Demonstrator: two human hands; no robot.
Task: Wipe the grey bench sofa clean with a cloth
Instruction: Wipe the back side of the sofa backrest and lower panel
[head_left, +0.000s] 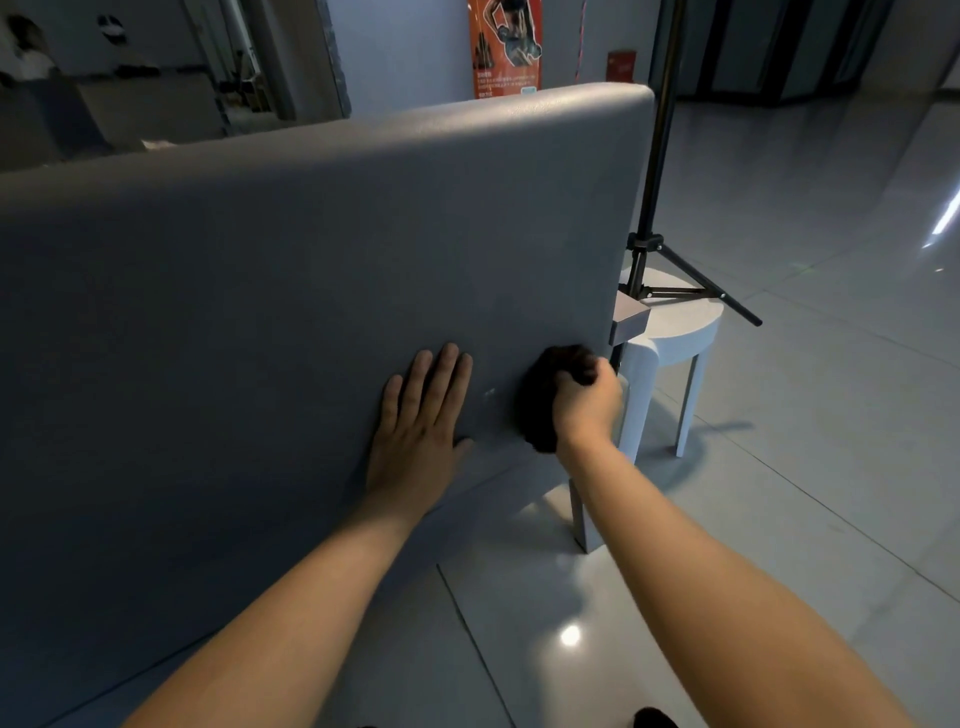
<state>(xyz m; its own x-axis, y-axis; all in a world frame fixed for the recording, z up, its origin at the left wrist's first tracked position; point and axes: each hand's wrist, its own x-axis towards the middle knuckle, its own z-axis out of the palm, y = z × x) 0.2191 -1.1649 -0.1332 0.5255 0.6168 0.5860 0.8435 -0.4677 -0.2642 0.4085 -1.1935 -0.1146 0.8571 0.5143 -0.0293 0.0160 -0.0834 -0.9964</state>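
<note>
I laid my left hand (421, 415) flat, fingers straight, against the grey bench sofa (311, 249) to steady its panel. My right hand (584, 405) gripped the dark cloth (540, 395) bunched, pressing it near the panel's lower right edge to scrub there

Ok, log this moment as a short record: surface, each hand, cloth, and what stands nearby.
surface: grey bench sofa, its broad upholstered panel facing the camera
left hand: flat on the panel, fingers straight
right hand: grips the dark cloth near the panel's lower right edge
cloth: bunched, pressed against the panel
nearby: white stool and black tripod stand beyond the right edge, on the tiled floor
</note>
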